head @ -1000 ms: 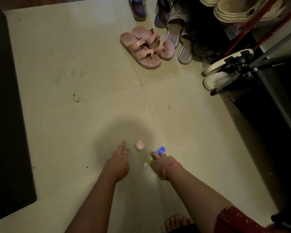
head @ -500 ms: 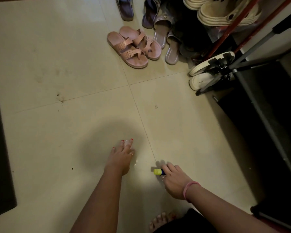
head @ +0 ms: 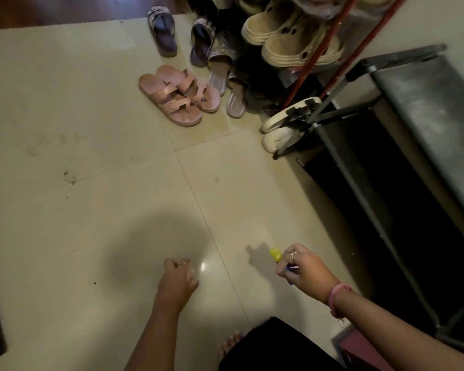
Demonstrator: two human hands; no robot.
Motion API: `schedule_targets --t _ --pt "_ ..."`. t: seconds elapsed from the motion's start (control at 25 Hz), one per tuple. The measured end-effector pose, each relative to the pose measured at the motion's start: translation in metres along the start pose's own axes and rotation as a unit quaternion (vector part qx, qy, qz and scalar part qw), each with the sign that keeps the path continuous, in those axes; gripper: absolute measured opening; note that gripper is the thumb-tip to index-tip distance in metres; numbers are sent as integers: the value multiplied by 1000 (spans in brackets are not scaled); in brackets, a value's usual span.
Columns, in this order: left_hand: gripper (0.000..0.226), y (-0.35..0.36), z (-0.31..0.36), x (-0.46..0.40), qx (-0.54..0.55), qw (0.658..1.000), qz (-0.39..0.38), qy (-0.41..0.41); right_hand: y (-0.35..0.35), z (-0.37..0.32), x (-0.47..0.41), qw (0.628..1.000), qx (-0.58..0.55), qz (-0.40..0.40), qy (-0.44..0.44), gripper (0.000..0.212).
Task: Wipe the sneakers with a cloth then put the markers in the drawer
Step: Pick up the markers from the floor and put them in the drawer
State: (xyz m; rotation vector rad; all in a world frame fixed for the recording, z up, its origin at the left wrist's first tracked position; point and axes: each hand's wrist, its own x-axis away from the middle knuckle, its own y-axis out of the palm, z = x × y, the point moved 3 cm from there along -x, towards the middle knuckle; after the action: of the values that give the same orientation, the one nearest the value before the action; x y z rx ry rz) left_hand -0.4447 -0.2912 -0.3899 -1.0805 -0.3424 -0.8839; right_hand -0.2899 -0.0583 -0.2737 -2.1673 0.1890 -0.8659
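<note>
Below, in the head view, both hands hang low over the tiled floor [head: 91,236] near its near edge. The right hand [head: 304,270] is lifted slightly off the tiles, its fingers curled round a marker [head: 275,255]: the yellow cap pokes out past the knuckles toward the far edge, and a strip of blue barrel shows beneath the fingers. A pink band [head: 335,295] circles that wrist. The left hand [head: 179,277] is curled, knuckles up, just left of the tile seam; a pale object peeks out beside its fingers, but whether the hand actually holds it cannot be told. Toward the far edge lie pink sandals [head: 177,95], with dark slippers [head: 162,30] beyond them. At the right edge stands a metal-framed rack [head: 359,188], white shoes [head: 281,127] at its foot and beige clogs [head: 292,36] above. Bare toes [head: 229,344] show at the near edge.
</note>
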Motion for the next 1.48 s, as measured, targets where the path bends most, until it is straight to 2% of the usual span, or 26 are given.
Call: schedule_targets --t 0.08,0.12,0.16,0.24,0.28,0.32,0.4,0.56,0.72,0.84,1.0,1.24,1.36,1.48 --pt "37 -15 31 31 11 999 25 24 -25 -3 37 995 -63 34 62 19" --pt "40 -23 49 45 16 996 58 66 -37 -5 57 991 -86 54 87 19" --pt "45 -30 68 61 27 991 58 117 -46 -7 77 986 -105 76 104 21" --pt "29 -36 96 88 28 987 69 144 -67 -11 121 974 -120 131 140 27" --pt "18 -40 110 106 94 992 28 79 -78 -12 148 965 -130 165 157 29" --pt "12 -45 122 122 129 990 39 41 -86 -12 173 957 -138 195 167 31" --pt "21 -45 149 152 212 977 4 -13 -97 -12 224 937 -154 250 189 33" --pt "28 -44 223 212 269 959 -59 60 -100 -13 328 909 -174 304 223 27" --pt "27 -27 282 271 235 952 -125 153 -78 -2 425 877 -204 342 268 24" --pt "28 -8 313 314 203 940 -181 207 -54 17 479 849 -232 363 307 30" --pt "10 21 334 380 189 929 -234 216 -34 32 530 814 -261 394 337 33" --pt "17 83 327 449 125 916 -306 226 2 52 576 785 -309 395 365 32" --pt "13 116 318 460 60 910 -335 235 20 68 582 753 -355 397 386 28" --pt "14 139 311 456 33 919 -321 227 37 85 577 713 -407 396 411 21"
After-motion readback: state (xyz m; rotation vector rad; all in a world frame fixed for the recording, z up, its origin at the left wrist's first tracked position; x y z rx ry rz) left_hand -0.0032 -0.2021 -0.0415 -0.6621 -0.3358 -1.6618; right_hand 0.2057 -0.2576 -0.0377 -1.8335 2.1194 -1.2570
